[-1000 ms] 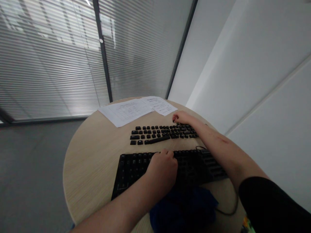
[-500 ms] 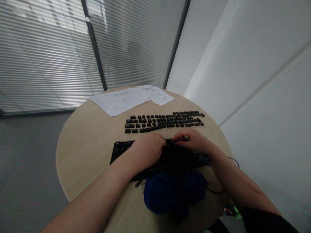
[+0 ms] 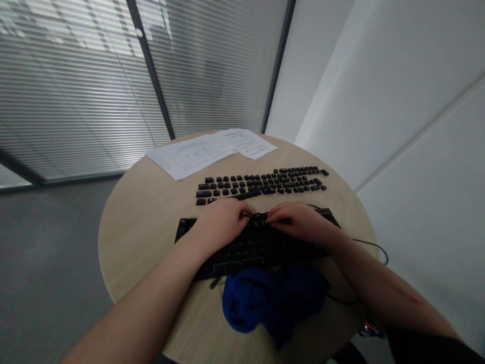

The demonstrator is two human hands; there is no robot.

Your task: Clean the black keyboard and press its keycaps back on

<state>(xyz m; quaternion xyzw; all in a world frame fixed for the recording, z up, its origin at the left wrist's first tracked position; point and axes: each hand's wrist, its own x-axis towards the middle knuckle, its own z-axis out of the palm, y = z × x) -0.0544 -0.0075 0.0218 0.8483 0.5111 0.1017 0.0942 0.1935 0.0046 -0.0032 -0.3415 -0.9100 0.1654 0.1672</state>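
Observation:
A black keyboard (image 3: 261, 247) lies on the round table, many of its keycaps gone from the middle part. My left hand (image 3: 223, 222) is at its far edge, the fingertips pinched together on something I cannot make out. Just to the right, my right hand (image 3: 293, 220) has thumb and fingers closed together over the same row; what they hold, if anything, is too small to tell. Between the fingertips a few black keys show. Beyond the keyboard, loose black keycaps (image 3: 248, 194) lie in rows.
Printed papers (image 3: 193, 156) lie at the far side of the wooden table (image 3: 129, 227). A crumpled blue cloth (image 3: 250, 298) sits at the near side of the keyboard. A black cable (image 3: 373, 244) runs off the right edge. Blinds and a white wall stand behind.
My left hand has shifted left and the gap between my hands is wider. More of the keyboard's middle and right end shows. The whole view has tilted slightly.

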